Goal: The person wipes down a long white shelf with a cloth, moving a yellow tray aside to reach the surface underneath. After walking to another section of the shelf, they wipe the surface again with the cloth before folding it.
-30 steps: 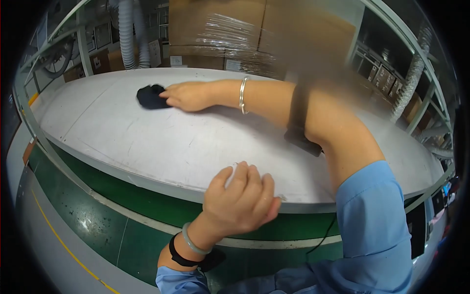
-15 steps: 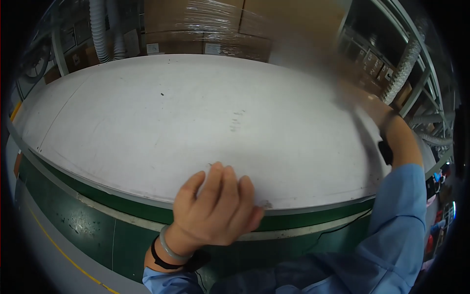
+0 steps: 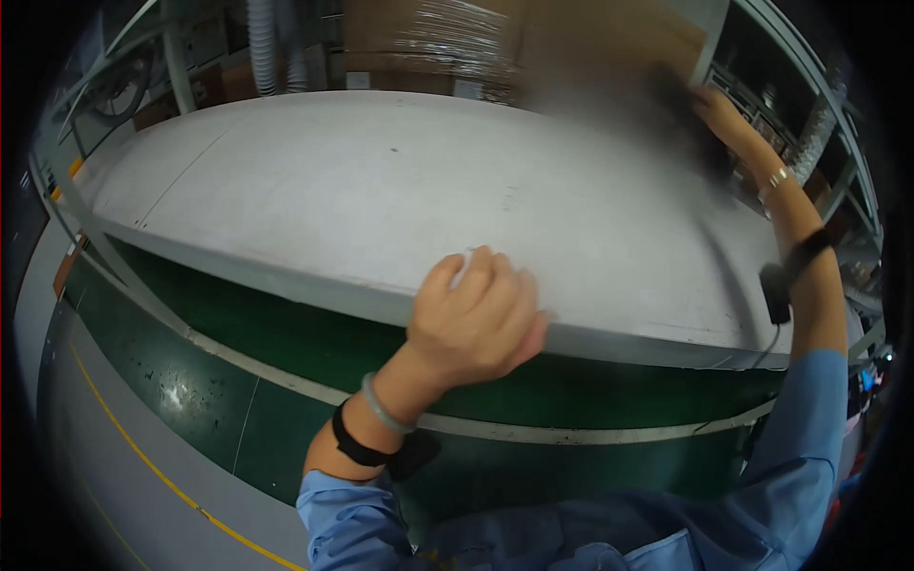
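Note:
My left hand [image 3: 476, 312] is at the near edge of a white tabletop [image 3: 314, 200]. Its back faces up and its fingers are loosely bent and slightly apart, with nothing visible in them. My right hand [image 3: 721, 116] is raised over the far right part of the table, its fingers closed. What it grips is a dark, brownish shape [image 3: 687, 112], too smeared by motion to name. A black strap with a small box [image 3: 779, 293] and a cable is on my right forearm; another black strap [image 3: 354, 443] and a pale bangle [image 3: 383, 404] circle my left wrist.
Large cardboard boxes [image 3: 381, 38] in clear wrap stand behind the table. A ribbed hose [image 3: 261, 48] hangs at the back left, another [image 3: 817, 133] at the right. Metal frame posts [image 3: 177, 67] flank the table. Below are a green floor [image 3: 209, 419] and a yellow line [image 3: 143, 457].
The view has shifted, exposing more of the table's near side. My right forearm is more extended, and the right hand with its blurred object shows farther up. My left hand stays at the near edge.

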`<control>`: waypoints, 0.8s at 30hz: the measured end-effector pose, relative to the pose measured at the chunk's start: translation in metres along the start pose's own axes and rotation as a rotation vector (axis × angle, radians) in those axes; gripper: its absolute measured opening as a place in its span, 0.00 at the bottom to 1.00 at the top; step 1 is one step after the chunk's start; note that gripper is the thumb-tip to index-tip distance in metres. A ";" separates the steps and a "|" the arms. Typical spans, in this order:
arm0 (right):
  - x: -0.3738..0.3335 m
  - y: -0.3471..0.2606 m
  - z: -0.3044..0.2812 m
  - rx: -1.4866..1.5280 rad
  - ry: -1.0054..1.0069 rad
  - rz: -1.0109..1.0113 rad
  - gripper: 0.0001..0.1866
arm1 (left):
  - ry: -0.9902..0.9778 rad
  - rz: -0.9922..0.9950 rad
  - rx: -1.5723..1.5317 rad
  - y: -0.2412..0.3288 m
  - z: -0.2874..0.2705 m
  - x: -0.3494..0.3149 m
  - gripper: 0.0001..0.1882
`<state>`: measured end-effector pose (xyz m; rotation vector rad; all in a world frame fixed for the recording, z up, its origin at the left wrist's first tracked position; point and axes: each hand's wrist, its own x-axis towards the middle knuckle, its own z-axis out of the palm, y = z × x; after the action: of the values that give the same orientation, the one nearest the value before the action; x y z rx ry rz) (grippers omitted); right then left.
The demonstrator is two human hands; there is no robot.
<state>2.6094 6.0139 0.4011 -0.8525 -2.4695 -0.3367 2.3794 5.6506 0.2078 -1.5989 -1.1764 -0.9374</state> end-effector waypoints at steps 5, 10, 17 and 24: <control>0.079 -0.192 0.044 0.115 -0.091 -0.107 0.21 | 0.100 0.001 -0.085 -0.002 -0.005 -0.003 0.13; 0.111 -0.316 0.140 -0.004 -0.425 -0.346 0.24 | 0.159 -0.008 -0.131 -0.006 -0.004 -0.006 0.12; 0.095 -0.344 0.160 0.020 -0.290 -0.507 0.23 | 0.186 -0.050 -0.129 -0.007 0.003 -0.011 0.12; 0.048 -0.341 0.132 0.255 -0.251 -0.684 0.20 | 0.186 -0.018 -0.136 -0.010 0.001 -0.009 0.11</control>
<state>2.3119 5.8249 0.2927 0.0837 -2.8978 -0.1377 2.3674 5.6502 0.2017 -1.5710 -1.0174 -1.1727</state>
